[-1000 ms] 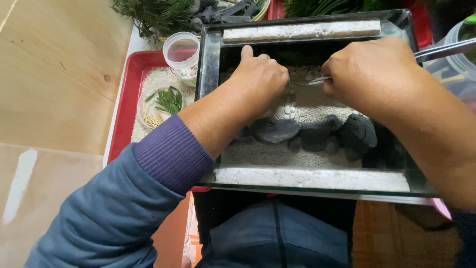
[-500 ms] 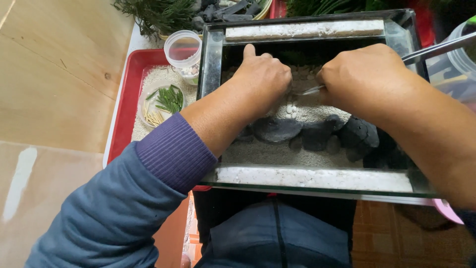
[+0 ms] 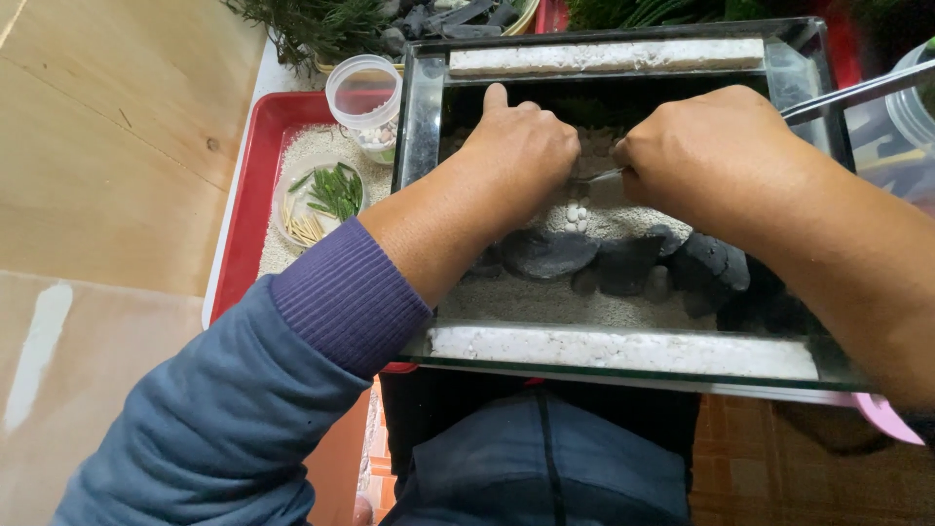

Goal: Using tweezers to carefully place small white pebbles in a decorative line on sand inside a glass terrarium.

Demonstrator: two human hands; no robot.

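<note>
Both my hands reach down into a small glass tank [image 3: 417, 127] with a bed of pale sand [image 3: 565, 302] and a row of dark stones [image 3: 623, 258]. My left hand [image 3: 521, 156] is curled, knuckles up, over a few small white pebbles [image 3: 577, 211] on the sand; I cannot see whether it holds anything. My right hand [image 3: 711, 156] grips long metal tweezers [image 3: 857, 93], whose tips point left toward the pebbles between the two hands.
A red tray [image 3: 243, 209] with sand lies left of the tank, holding a shallow dish of green plant cuttings [image 3: 326, 190] and a clear plastic cup [image 3: 364, 93]. Green plants [image 3: 312, 24] sit at the back. White foam strips line the tank's near and far rims.
My left hand has shifted slightly away from me, and the right hand with the tweezers has eased a little to the right. White pebbles now show between the hands.
</note>
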